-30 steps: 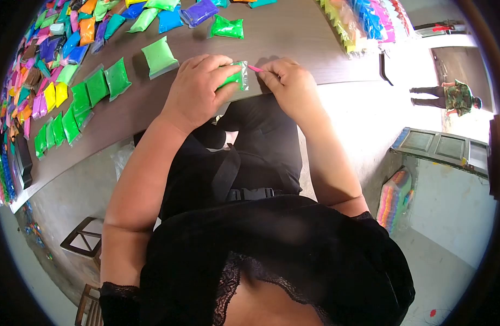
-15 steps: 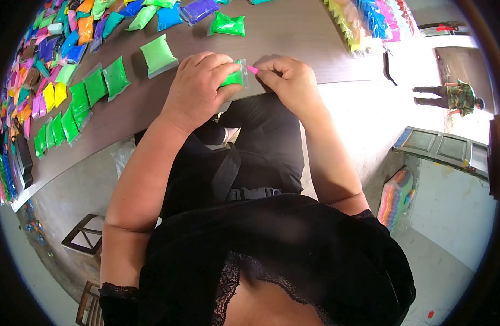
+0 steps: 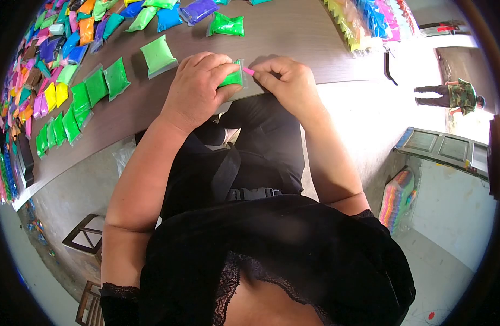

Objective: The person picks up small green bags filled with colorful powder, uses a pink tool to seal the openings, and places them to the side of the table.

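Observation:
My left hand [image 3: 202,81] is closed around a small clear packet with bright green contents [image 3: 231,77], near the table's front edge. The packet's transparent end strip points toward my right hand [image 3: 285,77]. Thumb and forefinger of that hand pinch a small pink pointed piece [image 3: 249,71], its tip right at the packet's clear end. Left of my hands, a light green packet [image 3: 159,55] lies on the table, with a darker green packet [image 3: 117,77] beyond it. Another green packet [image 3: 226,25] rests farther back, above my hands.
A heap of many-coloured packets [image 3: 49,49] covers the table's left side. Several green packets [image 3: 71,122] line its front left edge. Bundled colourful strips [image 3: 369,24] lie at the back right. A wooden stool [image 3: 84,233] stands on the floor at left. A person [image 3: 451,94] stands far right.
The pink piece in my right hand has shifted slightly left, closer to the packet's clear end. My left hand keeps its hold on the green packet.

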Demonstrator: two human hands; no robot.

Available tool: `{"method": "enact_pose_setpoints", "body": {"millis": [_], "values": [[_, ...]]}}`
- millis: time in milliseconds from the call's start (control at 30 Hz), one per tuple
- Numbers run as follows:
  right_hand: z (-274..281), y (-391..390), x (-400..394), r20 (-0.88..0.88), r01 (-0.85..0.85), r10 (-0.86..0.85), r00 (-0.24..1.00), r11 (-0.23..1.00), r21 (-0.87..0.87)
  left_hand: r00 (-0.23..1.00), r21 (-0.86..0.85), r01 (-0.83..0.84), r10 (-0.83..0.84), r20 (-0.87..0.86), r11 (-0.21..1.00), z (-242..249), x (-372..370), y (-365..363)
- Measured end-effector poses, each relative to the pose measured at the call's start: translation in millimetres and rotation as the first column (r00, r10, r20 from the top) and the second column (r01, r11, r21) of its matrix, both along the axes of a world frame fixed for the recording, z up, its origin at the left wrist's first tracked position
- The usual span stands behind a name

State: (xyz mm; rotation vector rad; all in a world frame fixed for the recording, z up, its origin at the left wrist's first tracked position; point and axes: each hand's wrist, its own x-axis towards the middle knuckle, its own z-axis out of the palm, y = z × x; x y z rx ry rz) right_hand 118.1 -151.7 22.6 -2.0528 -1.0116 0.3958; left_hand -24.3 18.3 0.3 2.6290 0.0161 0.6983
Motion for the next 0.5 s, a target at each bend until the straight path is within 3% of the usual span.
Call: {"method": "enact_pose_setpoints", "body": {"millis": [500], "values": [[1.0, -2.1, -2.3, 0.007, 0.033, -0.033, 0.999, 0.999, 0.004, 1.000, 0.004, 0.003, -0.003, -0.001, 1.000, 0.3, -0.4, -1.0]]}}
